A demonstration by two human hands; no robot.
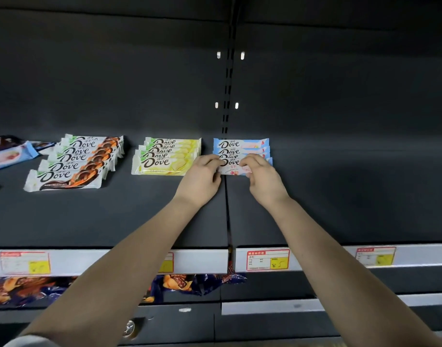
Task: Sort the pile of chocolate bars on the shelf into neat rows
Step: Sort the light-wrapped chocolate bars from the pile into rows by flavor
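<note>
Shelf (pixel 340 196) of dark metal is taking most of the view and is carrying all the chocolate bars in its back part. Below it, the lower shelf (pixel 265 304) is holding snack bags (pixel 177 284) in blue and orange packets, partly hidden behind the forearms.

On the upper shelf three rows are lying side by side, each with the bars overlapping from back to front. The orange row (pixel 74 159) is lying at the left, the yellow row (pixel 165 156) is sitting in the middle, and the blue row (pixel 240 146) is lying at the right, just over the seam between two shelf boards. Far left, some loose bars (pixel 9 151) are lying at mixed angles, cut by the frame edge.

Both hands are reaching to the blue row. The left hand (pixel 202 176) is curling its fingers over the left end of the front blue bar (pixel 233 166), and it is also just beside the front yellow bar. The right hand (pixel 262 179) is pinching the right end of the same bar. This bar is lying flat between the two hands, touching the next blue bar behind it.

A red and yellow price label (pixel 267 259) is sitting on the front strip of the shelf.
</note>
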